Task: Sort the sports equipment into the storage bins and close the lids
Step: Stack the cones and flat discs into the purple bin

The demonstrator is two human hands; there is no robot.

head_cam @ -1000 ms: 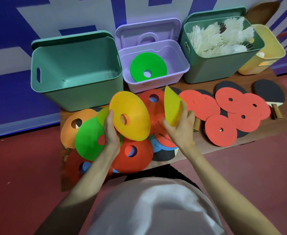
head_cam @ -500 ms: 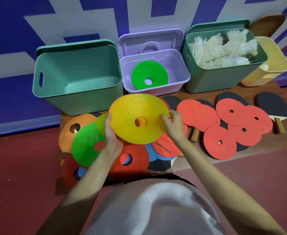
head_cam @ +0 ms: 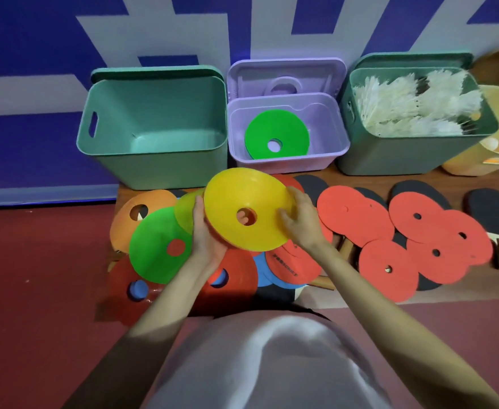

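A yellow disc cone is held above the low wooden board, just in front of the lilac bin. My left hand grips its left rim from below. My right hand holds its right rim, fingers curled over the top. A green disc cone lies inside the lilac bin, whose lid stands open behind it. More disc cones lie on the board: green, orange, red, blue.
An empty green bin stands at the left. At the right stands a green bin full of white shuttlecocks, then a yellow bin. Red-faced table tennis paddles cover the board's right half.
My right hand laid its yellow cone onto the one in my left hand. Both hands now hold the stack flatter and closer to the lilac bin.
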